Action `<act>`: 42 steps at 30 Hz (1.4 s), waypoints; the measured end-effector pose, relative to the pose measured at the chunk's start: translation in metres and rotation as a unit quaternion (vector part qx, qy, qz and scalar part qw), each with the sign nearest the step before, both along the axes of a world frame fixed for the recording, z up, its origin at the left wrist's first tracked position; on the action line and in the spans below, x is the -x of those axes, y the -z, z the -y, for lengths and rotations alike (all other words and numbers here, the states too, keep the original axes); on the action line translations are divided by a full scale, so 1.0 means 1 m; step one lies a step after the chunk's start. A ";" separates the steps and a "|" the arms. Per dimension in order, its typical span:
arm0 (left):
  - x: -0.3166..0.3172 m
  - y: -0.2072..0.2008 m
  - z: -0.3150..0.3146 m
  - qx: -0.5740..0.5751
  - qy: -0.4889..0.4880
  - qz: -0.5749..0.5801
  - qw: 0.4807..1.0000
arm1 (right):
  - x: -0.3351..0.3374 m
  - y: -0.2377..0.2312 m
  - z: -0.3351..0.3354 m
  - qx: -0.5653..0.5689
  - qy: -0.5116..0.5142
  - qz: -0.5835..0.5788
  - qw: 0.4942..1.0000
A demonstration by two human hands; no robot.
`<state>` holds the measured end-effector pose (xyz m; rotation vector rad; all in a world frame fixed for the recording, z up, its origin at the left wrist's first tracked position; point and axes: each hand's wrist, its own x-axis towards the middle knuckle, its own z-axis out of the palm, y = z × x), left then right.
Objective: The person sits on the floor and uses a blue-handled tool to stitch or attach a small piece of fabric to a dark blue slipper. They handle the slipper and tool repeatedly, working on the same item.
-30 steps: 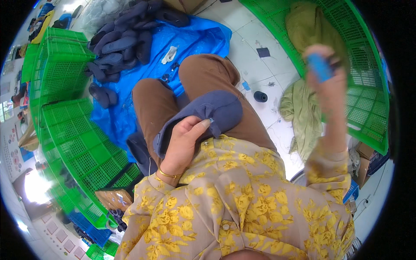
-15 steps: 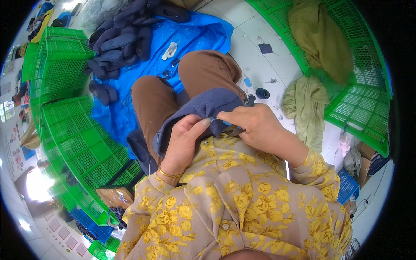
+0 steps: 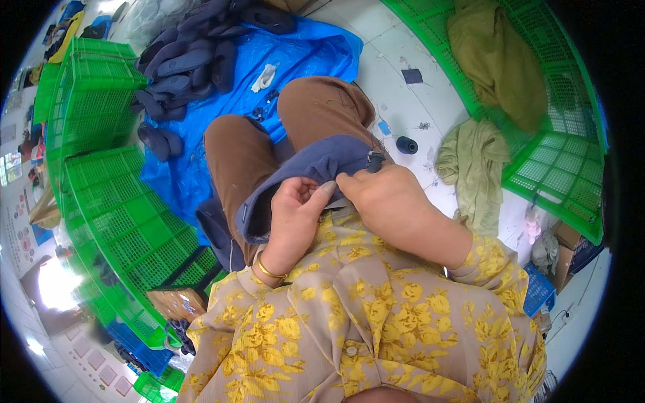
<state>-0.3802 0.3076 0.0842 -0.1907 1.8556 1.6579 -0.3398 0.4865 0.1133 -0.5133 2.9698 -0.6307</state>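
The shirt [image 3: 349, 295] is filling the near view, and a bracelet [image 3: 269, 272] is ringing the left wrist. The left hand [image 3: 294, 213] is holding the slipper [image 3: 316, 160], its fingers bent over the near edge and its thumb pointing to the right. The right hand [image 3: 396, 205] is curling almost fully closed around a dark tool [image 3: 375, 160], mostly hidden by the fist. The two hands' tips are nearly meeting at the slipper's edge; whether they are pinching anything fine between them, I cannot tell.

The slipper is lying slantwise across the lap, on the brown trousers [image 3: 232, 151]. Its cloth is puckering near the hands, so it is probably behaving as soft, light and flexible, hardly slippery or fragile. The rim beside the opening is seeming the best hold; the smooth toe is likely giving way under a pinch.

Farther off, a spool [image 3: 406, 145] is resting on the floor, with a pale green cloth [image 3: 474, 164] draping beside a crate [image 3: 557, 168]. Beyond the knees, a blue sheet [image 3: 329, 50] is spreading out, bearing a heaped pile [image 3: 185, 64] of similar slippers.
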 end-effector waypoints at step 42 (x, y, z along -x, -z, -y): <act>0.019 -0.004 0.007 -0.205 0.029 0.212 0.955 | 0.037 0.024 -0.041 0.317 0.010 0.219 0.923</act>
